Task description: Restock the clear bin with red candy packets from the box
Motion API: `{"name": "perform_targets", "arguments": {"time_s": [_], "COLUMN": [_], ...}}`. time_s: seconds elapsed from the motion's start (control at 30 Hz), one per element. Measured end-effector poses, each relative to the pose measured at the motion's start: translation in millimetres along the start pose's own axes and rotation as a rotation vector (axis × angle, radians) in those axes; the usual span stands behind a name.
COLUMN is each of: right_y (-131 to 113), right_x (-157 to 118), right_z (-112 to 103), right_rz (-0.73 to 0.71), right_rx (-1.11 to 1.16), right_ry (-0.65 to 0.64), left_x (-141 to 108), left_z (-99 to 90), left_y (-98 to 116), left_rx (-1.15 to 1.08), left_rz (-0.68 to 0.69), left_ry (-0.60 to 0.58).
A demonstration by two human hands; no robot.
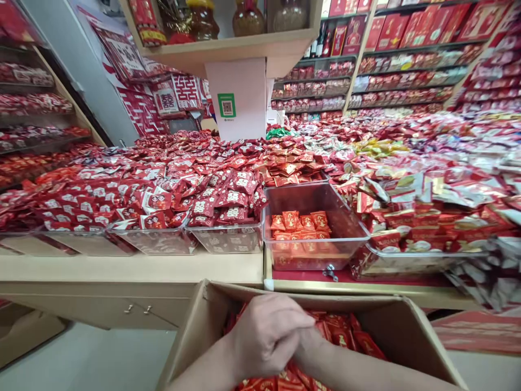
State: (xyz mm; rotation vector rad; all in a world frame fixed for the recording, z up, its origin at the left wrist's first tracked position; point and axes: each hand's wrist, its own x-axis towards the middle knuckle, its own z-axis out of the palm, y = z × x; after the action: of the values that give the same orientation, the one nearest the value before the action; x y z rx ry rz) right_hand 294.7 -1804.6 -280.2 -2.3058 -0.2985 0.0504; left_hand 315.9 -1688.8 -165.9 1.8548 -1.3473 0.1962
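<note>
Both my hands are together over an open cardboard box (pixel 419 331) holding many small red packets (pixel 337 331). My left hand (pixel 266 328) is closed, its fingers curled in against the other hand; anything inside its grip is hidden. Behind it is my right hand (pixel 307 345), partly covered, with its fingers out of sight. Just beyond the box, a clear plastic bin (pixel 317 263) on the counter has a low layer of orange-red packets (pixel 301 231) standing in rows.
Clear bins heaped with red wrapped sweets (pixel 228 198) line the counter (pixel 134 269) on the left. To the right stands another full bin (pixel 427 255). A small metal clip-like object (pixel 330 273) lies at the counter edge. Overhead juts a wooden shelf (pixel 228 46) with jars.
</note>
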Motion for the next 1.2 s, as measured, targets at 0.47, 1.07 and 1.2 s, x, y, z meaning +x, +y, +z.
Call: {"name": "perform_targets", "arguments": {"time_s": [0.47,1.07,1.2], "right_y": [-52,-41,-42], "right_x": [-32,-38,-36], "right_z": [-97,-93,-90], "right_rz": [0.253,0.252,0.267], "right_rx": [0.827,0.775,0.832], "right_ry": [-0.183,0.019,-0.019], "left_x": [-1,-3,-8], "left_z": [0.8,1.4,-0.2], "left_y": [6,8,8], "left_rx": [-0.471,-0.924,-0.81], "left_rz": [-0.903,-0.862,-0.854], "left_ry": [0.172,0.259,0.218]}}
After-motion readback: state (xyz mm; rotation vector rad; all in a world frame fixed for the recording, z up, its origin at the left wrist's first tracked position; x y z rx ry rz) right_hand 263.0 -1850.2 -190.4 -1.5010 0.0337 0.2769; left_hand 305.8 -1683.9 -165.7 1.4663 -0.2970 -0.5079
